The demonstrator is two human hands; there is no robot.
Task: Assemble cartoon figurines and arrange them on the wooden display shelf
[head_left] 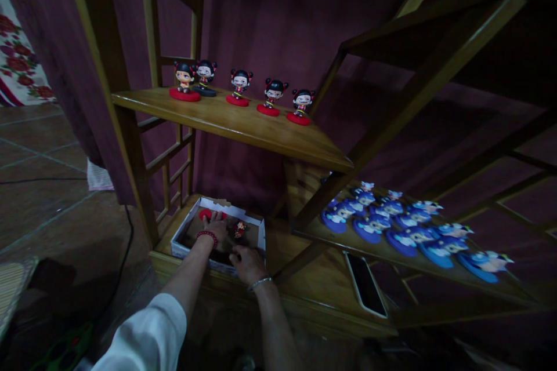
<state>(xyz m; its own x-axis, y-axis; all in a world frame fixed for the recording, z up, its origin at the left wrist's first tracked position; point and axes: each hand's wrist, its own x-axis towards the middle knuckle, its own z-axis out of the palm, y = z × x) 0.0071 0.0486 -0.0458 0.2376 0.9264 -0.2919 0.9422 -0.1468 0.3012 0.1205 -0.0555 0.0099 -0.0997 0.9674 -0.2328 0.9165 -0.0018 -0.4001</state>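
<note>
A shallow cardboard box [181,237] with pale walls sits on the lower shelf. Inside it, my left hand [215,228], wearing a red bead bracelet, reaches in with fingers apart over red round bases [204,214]; whether it touches them is hard to tell. A small doll figurine [239,228] with dark hair and red clothing lies in the box between my hands. My right hand [249,265], with a silver bracelet at the wrist, is at the box's near right side. Its fingers are curled together, and what they hold, if anything, is hidden.
Several black-haired figurines [239,84] on round bases stand along the upper shelf [243,124]. Several blue figurines [372,225] fill a shelf at the right. A phone [366,284] lies on the lower surface. Wooden posts [126,151] frame the left side.
</note>
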